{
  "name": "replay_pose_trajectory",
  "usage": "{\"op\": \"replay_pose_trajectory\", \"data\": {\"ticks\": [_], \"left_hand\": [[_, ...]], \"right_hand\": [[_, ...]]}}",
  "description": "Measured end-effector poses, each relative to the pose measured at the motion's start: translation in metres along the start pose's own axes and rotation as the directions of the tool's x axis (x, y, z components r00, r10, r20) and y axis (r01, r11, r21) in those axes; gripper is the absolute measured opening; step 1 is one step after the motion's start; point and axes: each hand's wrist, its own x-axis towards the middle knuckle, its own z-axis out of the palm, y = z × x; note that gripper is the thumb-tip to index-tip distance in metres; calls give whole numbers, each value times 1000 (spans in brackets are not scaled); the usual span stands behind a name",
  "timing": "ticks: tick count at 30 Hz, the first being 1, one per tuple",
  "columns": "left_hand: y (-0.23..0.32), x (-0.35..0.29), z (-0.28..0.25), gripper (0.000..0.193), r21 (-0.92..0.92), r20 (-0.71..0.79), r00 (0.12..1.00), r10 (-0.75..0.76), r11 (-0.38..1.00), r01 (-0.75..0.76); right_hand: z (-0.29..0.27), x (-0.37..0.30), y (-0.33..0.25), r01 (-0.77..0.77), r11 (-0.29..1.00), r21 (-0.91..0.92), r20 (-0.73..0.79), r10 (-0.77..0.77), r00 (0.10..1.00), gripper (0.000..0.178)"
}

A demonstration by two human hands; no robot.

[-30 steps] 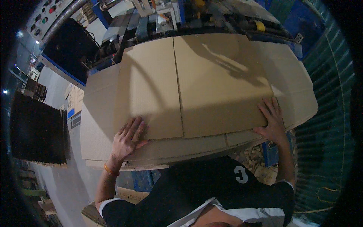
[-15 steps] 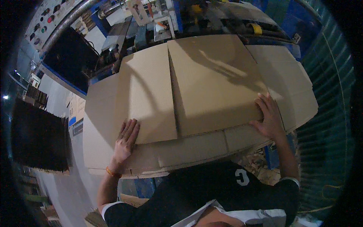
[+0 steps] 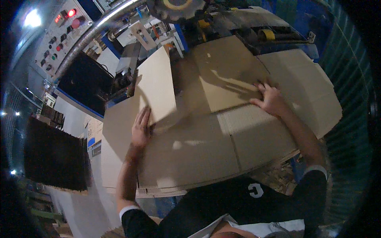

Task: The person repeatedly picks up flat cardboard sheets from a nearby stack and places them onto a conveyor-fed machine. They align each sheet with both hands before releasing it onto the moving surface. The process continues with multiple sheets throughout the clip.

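A folded brown cardboard sheet lies pushed toward the machine, with a left panel (image 3: 158, 89) and a right panel (image 3: 228, 75) parted by a wide gap. The left panel looks tilted up. My left hand (image 3: 141, 127) presses against that panel's near left corner, fingers stretched out. At the right panel's near right corner rests my right hand (image 3: 272, 100), fingers extended over the board and thumb by the near edge. Beneath both lies a larger stack of flat cardboard (image 3: 186, 162). The folded sheet's far end reaches the machine's rollers and is partly in shadow.
Beyond the cardboard stands a machine with a dark toothed wheel (image 3: 178, 8) and a yellow-banded roller (image 3: 268, 35). A control panel (image 3: 63, 33) with lit red lamps is at far left. Green corrugated sheeting (image 3: 349, 103) borders the right. A dark stack (image 3: 55, 154) stands on the left.
Both hands have moved away from me with the folded sheet, sliding it toward the machine. Its panels have parted, the left one tilting up. More of the stack below shows.
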Motion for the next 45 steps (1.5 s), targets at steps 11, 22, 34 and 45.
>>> {"op": "replay_pose_trajectory", "data": {"ticks": [11, 22, 34, 45], "left_hand": [[4, -77, -32, 74, 67, -652, 693, -308, 887, 457], [-17, -239, -47, 67, -105, -420, -63, -905, -20, 994], [-10, -211, -68, 64, -432, -806, -65, -588, 510, 744], [32, -201, -78, 36, -955, -254, 302, -919, 288, 72]], "right_hand": [[-33, -82, 48, -19, 985, 169, -338, 76, 938, 66], [27, -173, 201, -553, 801, 231, -664, 545, 512, 73], [-127, -115, 123, 558, 354, 751, -644, 581, 497, 52], [-3, -238, -15, 448, 885, 128, -774, -193, 604, 28]]}}
